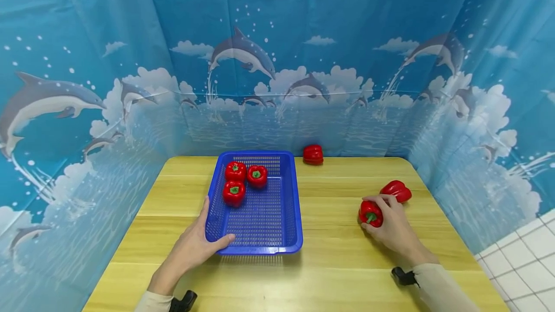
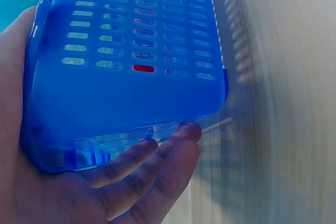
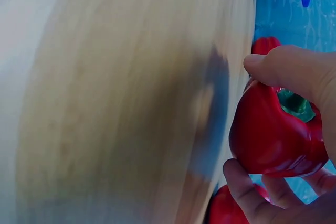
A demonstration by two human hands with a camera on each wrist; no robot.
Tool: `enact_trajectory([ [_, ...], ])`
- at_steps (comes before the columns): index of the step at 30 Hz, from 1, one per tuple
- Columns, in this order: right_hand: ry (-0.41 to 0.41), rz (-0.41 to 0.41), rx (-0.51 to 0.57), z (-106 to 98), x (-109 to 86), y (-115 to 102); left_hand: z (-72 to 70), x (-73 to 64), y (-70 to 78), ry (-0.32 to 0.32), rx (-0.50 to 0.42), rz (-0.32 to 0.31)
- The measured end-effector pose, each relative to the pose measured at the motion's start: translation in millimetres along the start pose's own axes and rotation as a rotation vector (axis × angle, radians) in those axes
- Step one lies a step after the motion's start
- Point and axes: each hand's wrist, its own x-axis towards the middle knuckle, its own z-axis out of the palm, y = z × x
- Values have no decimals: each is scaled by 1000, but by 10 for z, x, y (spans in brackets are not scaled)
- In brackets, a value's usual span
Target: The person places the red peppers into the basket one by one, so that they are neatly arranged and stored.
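Observation:
My left hand [image 1: 193, 243] grips the near left corner of a blue plastic basket [image 1: 299, 227], its thumb over the rim. In the left wrist view the fingers [image 2: 170, 177] lie along the wall of the perforated basket [image 2: 89, 98]. Three red bell peppers [image 1: 234, 193] sit in the basket's left and far part. On the right side of the table, my right hand [image 1: 394, 227] holds a red bell pepper [image 1: 366, 210] between thumb and fingers, green stem showing. Just beyond it lies another red bell pepper [image 1: 398, 189] on its side.
A further red bell pepper [image 1: 313, 154] lies at the table's far edge, right of the basket. The wooden table [image 1: 329, 264] is enclosed by a blue dolphin-print curtain [image 1: 277, 124]. White tiles [image 1: 526, 259] show at the lower right.

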Motion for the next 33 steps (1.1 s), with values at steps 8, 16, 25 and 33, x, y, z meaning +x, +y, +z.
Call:
enact_trajectory([
  [8,-12,21,14,-2,48,-120,-3,17,26,-10,2,-3],
  [16,-48,64,49,32,112,-289,0,30,3,0,-1,6],
  [25,-71,49,75,71,206,-549,10,27,-7,-6,-19,6],
  [33,-67,-20,111,27,439,-936,5,13,-4,3,-9,9],
])
